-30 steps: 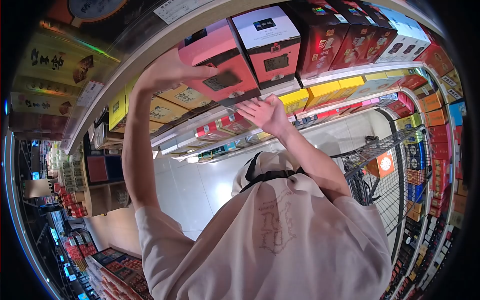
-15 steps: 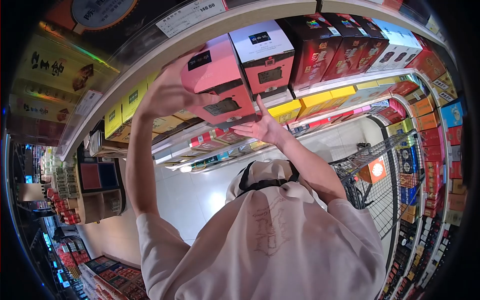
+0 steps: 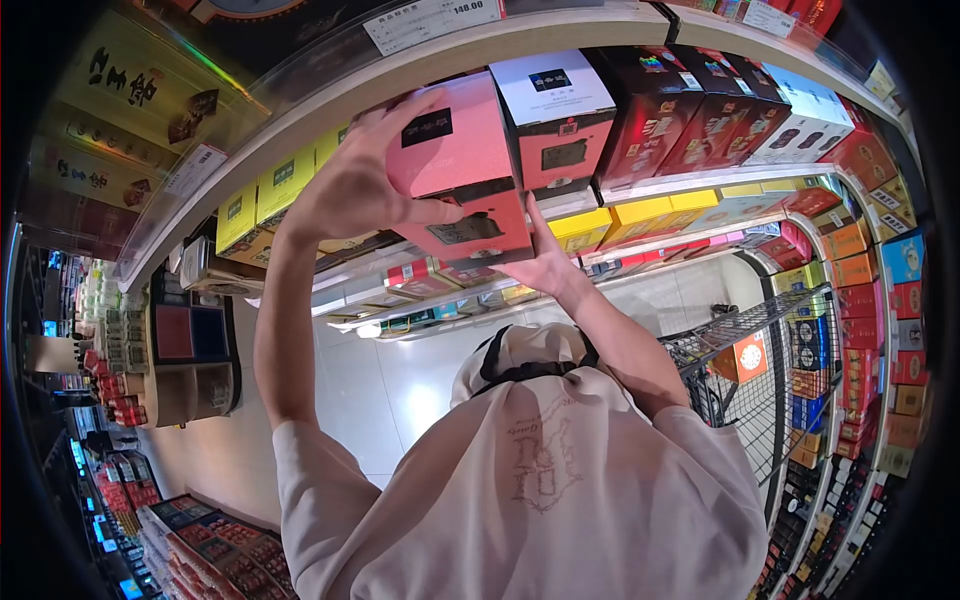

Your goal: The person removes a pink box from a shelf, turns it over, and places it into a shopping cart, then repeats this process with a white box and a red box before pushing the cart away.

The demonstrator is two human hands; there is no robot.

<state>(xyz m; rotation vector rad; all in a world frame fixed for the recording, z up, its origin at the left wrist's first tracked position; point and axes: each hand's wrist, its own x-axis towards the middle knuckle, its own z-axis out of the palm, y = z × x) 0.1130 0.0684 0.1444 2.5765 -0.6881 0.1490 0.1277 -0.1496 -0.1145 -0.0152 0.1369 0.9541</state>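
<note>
"Though the shelf [image 3: 690, 178] is long, where is the pink box [image 3: 456, 150]?"

"At its front. It seems stiff, maybe heavy: better support it below."

"How is it held?"

"Left hand [image 3: 352, 190] grips one side, fingers spread; right hand [image 3: 548, 266] cups the lower corner."

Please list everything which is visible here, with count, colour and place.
Pink cardboard box: one, pink, centre, held.
White-topped cardboard box: one, white and pink, right of it.
Glossy upright boxes: at least three, dark red, farther right.
Small boxes: several, yellow, below these.
Paper price label reading 148.00: one, white, upper shelf's edge.
Wire cart: one, dark grey, right.
Emblemed box: one, orange, at the cart.
Tiled floor: one, pale grey, centre.
Other goods: uncountable, mixed colours, all around.
Cloth shirt: one, beige, bottom.
Left hand: one, bare, pink box's left side.
Right hand: one, bare, its lower right.
</note>
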